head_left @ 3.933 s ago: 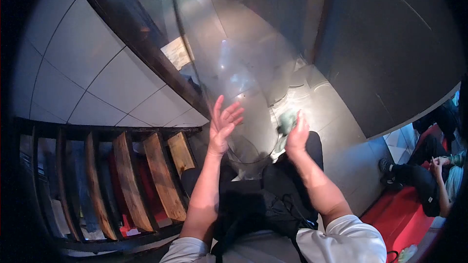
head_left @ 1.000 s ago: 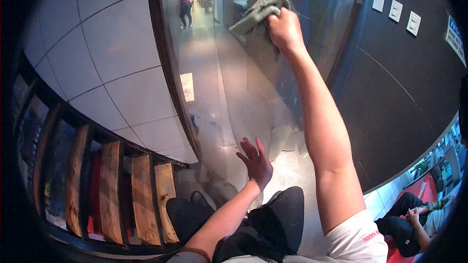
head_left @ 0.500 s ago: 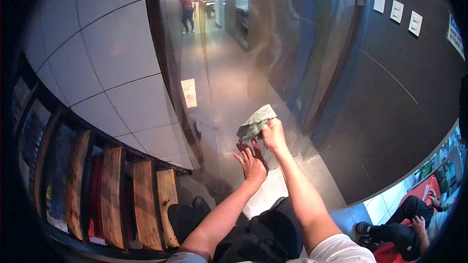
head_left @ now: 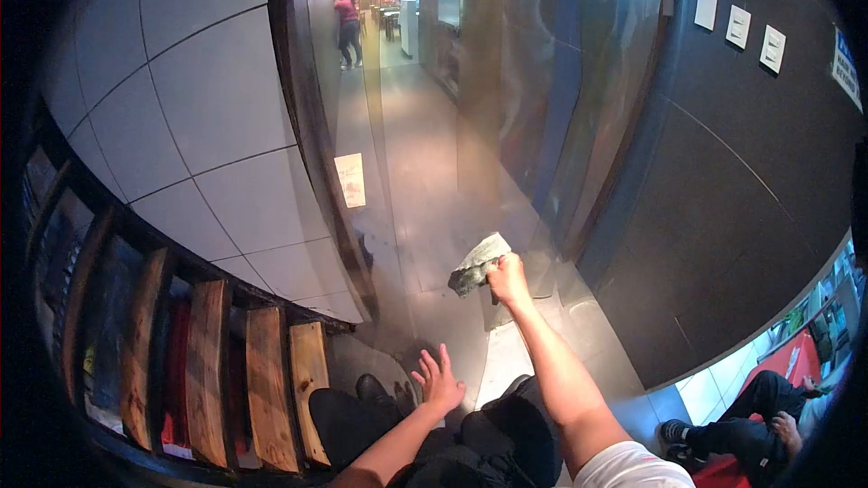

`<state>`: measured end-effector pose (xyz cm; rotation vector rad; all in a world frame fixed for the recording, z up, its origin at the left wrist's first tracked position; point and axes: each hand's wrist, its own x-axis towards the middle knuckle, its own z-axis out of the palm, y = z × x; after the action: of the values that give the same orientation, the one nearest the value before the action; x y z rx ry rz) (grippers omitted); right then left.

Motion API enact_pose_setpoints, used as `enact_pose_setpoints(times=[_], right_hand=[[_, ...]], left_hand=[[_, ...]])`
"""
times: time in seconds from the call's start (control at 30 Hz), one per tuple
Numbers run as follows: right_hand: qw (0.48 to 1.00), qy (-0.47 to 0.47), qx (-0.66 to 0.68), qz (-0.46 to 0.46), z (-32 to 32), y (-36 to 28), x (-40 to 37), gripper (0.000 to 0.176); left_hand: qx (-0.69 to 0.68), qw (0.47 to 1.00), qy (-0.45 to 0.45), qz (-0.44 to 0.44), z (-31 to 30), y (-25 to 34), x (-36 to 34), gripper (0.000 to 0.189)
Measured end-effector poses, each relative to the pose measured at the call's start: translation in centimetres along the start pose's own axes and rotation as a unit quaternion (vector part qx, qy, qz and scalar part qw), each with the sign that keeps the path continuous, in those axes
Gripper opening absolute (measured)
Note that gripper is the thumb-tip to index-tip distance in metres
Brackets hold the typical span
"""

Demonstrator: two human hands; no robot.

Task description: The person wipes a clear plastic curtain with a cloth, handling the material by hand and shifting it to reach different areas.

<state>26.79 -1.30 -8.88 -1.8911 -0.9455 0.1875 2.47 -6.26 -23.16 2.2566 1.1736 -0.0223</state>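
Observation:
A greyish-green cloth (head_left: 478, 266) is bunched in my right hand (head_left: 508, 280), whose fingers are wrapped round its right side. The cloth's loose part spreads to the left, close to the lower part of a smooth, shiny door panel (head_left: 420, 163). My left hand (head_left: 440, 381) holds nothing. Its fingers are spread, and it is lower and to the left of the cloth, over my dark-clothed legs (head_left: 511, 438).
Wooden steps or slats (head_left: 210, 370) rise at the left beside a white tiled wall (head_left: 217, 81). White switches (head_left: 739, 27) sit on the dark wall at right. A seated person (head_left: 768, 416) is at the lower right; two people show through or in the panel. A paper (head_left: 350, 180) is stuck at the panel's left edge.
My right hand has moved down the panel with the cloth. My left hand has drawn away from the panel, down and to the left.

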Motion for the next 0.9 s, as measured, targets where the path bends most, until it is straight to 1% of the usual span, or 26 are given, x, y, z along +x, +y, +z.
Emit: enact_pose_setpoints(times=[0.03, 0.1, 0.13, 0.2, 0.23, 0.33, 0.4, 0.43, 0.47, 0.5, 0.53, 0.57, 0.6, 0.63, 0.67, 0.73, 0.77, 0.8, 0.87, 0.9], right_hand=[[0.999, -0.006, -0.033, 0.025, 0.4, -0.1, -0.5, 0.014], [0.999, -0.019, -0.029, 0.023, 1.9, 0.0, -1.9, 0.019], [0.999, -0.024, -0.027, 0.022, 2.8, 0.3, -2.8, 0.022], [0.999, -0.023, -0.038, 0.030, 6.2, 4.0, -3.7, 0.023], [0.995, -0.048, -0.059, 0.062, 6.0, 3.6, -4.8, 0.023], [0.991, -0.029, -0.132, 0.006, 9.0, 9.4, -8.0, 0.023], [0.973, -0.144, -0.172, 0.060, 8.3, 11.3, -11.4, 0.029], [0.967, -0.188, -0.161, 0.056, 8.6, 13.8, -13.9, 0.030], [0.960, -0.231, -0.150, 0.053, 9.1, 16.6, -17.0, 0.033], [0.968, -0.209, -0.118, 0.075, 9.5, 19.3, -21.1, 0.034], [0.974, -0.188, -0.085, 0.097, 9.9, 21.0, -23.5, 0.036], [0.971, -0.191, -0.081, 0.119, 9.5, 20.2, -23.2, 0.036], [0.967, -0.197, -0.076, 0.144, 9.0, 19.6, -22.8, 0.036], [0.961, -0.204, -0.071, 0.171, 8.2, 18.7, -22.5, 0.036], [0.968, -0.172, 0.017, 0.184, 7.2, 17.4, -21.5, 0.035], [0.958, -0.104, 0.189, 0.187, 7.5, 18.9, -20.5, 0.032], [0.961, -0.059, 0.199, 0.181, 7.1, 19.1, -20.7, 0.031], [0.960, -0.042, 0.173, 0.216, 6.3, 18.9, -20.7, 0.031], [0.956, -0.035, 0.099, 0.274, 5.8, 19.1, -20.4, 0.031], [0.937, -0.004, 0.141, 0.320, 7.7, 21.7, -20.2, 0.027]], left_hand=[[-0.003, 1.000, -0.012, -0.014, -0.2, -0.3, -0.1, 0.116], [-0.012, 0.999, -0.029, -0.030, -0.6, -0.3, -0.1, 0.116], [-0.026, 0.999, -0.031, -0.018, -0.8, -0.2, -0.2, 0.115], [-0.053, 0.998, -0.035, 0.005, -1.4, -0.1, -0.2, 0.112], [-0.065, 0.997, -0.033, 0.017, -1.7, -0.1, -0.3, 0.112], [-0.119, 0.991, -0.037, 0.043, -3.2, 0.1, -0.6, 0.112], [-0.179, 0.982, -0.047, 0.045, -5.3, 1.2, -0.6, 0.111], [-0.170, 0.983, -0.011, 0.075, -5.5, 1.5, -0.3, 0.103], [-0.210, 0.973, -0.029, 0.095, -6.1, 2.2, 0.2, 0.100], [-0.249, 0.960, -0.047, 0.116, -7.1, 3.2, 1.0, 0.097], [-0.288, 0.946, -0.065, 0.135, -7.7, 4.2, 1.7, 0.094], [-0.263, 0.937, -0.002, 0.232, -8.2, 5.6, 2.6, 0.085], [-0.249, 0.933, -0.018, 0.257, -8.8, 6.6, 3.6, 0.083], [-0.236, 0.929, -0.037, 0.281, -11.1, 9.1, 4.1, 0.081], [-0.259, 0.916, -0.038, 0.305, -11.7, 10.8, 5.5, 0.079], [-0.290, 0.892, -0.042, 0.344, -12.7, 13.8, 8.8, 0.076], [-0.300, 0.883, -0.046, 0.357, -13.2, 15.1, 10.9, 0.074], [-0.310, 0.875, -0.048, 0.370, -14.1, 16.3, 12.7, 0.073], [-0.286, 0.882, -0.007, 0.375, -16.4, 18.8, 15.4, 0.072], [-0.315, 0.870, 0.002, 0.380, -17.0, 19.3, 17.8, 0.074]])
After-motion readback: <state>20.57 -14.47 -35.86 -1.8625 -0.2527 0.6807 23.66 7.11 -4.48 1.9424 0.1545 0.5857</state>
